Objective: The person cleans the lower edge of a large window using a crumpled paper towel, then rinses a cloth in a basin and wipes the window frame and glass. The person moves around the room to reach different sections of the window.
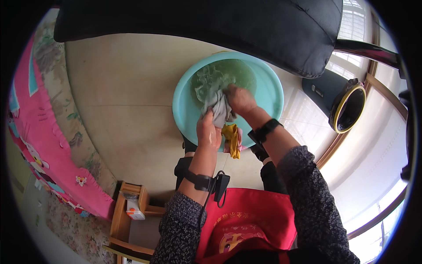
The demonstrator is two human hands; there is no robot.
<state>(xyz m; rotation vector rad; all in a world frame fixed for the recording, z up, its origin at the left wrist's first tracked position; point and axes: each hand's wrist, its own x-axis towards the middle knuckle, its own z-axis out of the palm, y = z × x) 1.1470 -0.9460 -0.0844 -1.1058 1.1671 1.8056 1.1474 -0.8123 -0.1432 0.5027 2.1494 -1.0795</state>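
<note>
A light blue plastic basin (179,109) stands on the floor before me, with cloudy, stirred-up water (240,69) in its far part. Over its near half I hold a wet grey cloth (219,107), bunched between both hands. My left hand (209,130) grips the cloth's near left side, thumb on top. My right hand (240,99) is closed on its right side and looks blurred. Just below the cloth, a yellow cloth (232,140) and a pink cloth (239,135) hang over the basin's near rim. The cloth's far end is blurred against the water.
A black padded leather seat (204,23) overhangs the basin's far side. At the right a dark bin (324,92) with a yellow rim lies tilted in view. Lower left is a wooden drawer unit (123,227); a pink bedcover (49,132) hangs at far left.
</note>
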